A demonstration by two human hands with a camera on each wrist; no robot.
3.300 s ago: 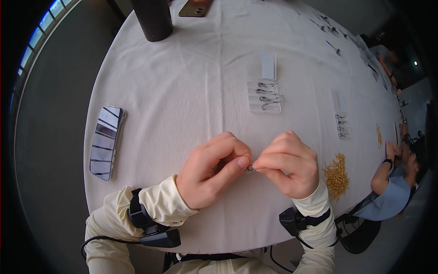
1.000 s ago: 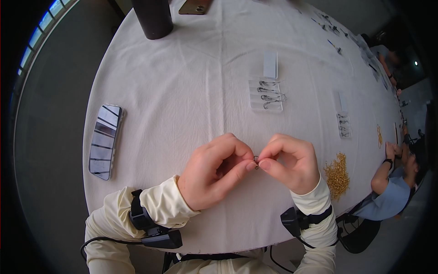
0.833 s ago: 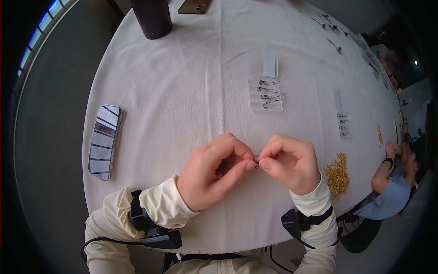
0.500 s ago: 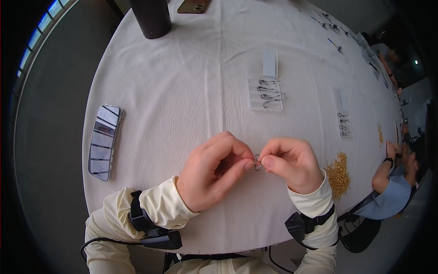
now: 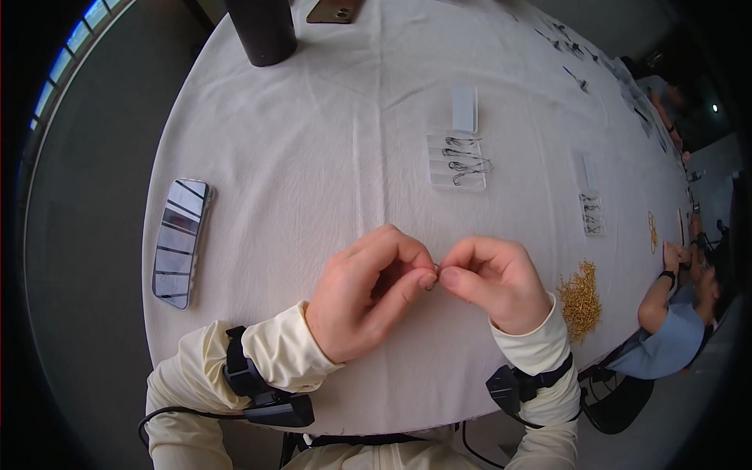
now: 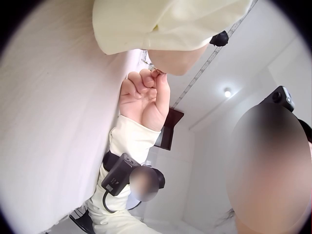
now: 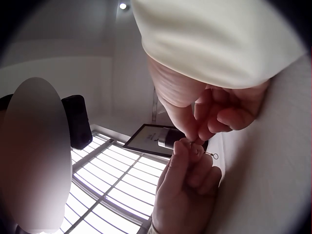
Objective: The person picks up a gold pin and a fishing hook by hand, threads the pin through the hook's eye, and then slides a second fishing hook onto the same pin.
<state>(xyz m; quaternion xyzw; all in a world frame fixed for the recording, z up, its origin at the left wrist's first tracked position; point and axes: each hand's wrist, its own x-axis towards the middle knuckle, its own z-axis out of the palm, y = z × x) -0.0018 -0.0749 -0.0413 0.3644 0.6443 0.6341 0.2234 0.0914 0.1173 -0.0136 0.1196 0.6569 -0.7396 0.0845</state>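
Over the near part of the table, my left hand (image 5: 364,294) pinches a small fish hook (image 5: 430,287) between thumb and forefinger. Most of the hook is covered by the fingertips. In the right wrist view, a thin shank ending in a ring (image 7: 215,156) sticks out past the left fingers, with a curved bit of wire beside them. My right hand (image 5: 501,282) meets the left tip to tip, its thumb and forefinger pinching at the hook's other side. What exactly lies between the right fingertips I cannot tell. More dark hooks (image 5: 468,168) lie in a clear compartment box (image 5: 433,178) ahead.
A pile of small gold-coloured metal pieces (image 5: 580,304) lies right of my hands. Further right is a second clear box (image 5: 593,223). A phone (image 5: 182,243) lies at left, a dark cup (image 5: 262,35) at the back. Another person (image 5: 666,321) sits at the right edge.
The fingertips opened a small gap showing the curved hook half a second ago; now they have closed together and largely cover it. The right hand's thumb has shifted slightly left.
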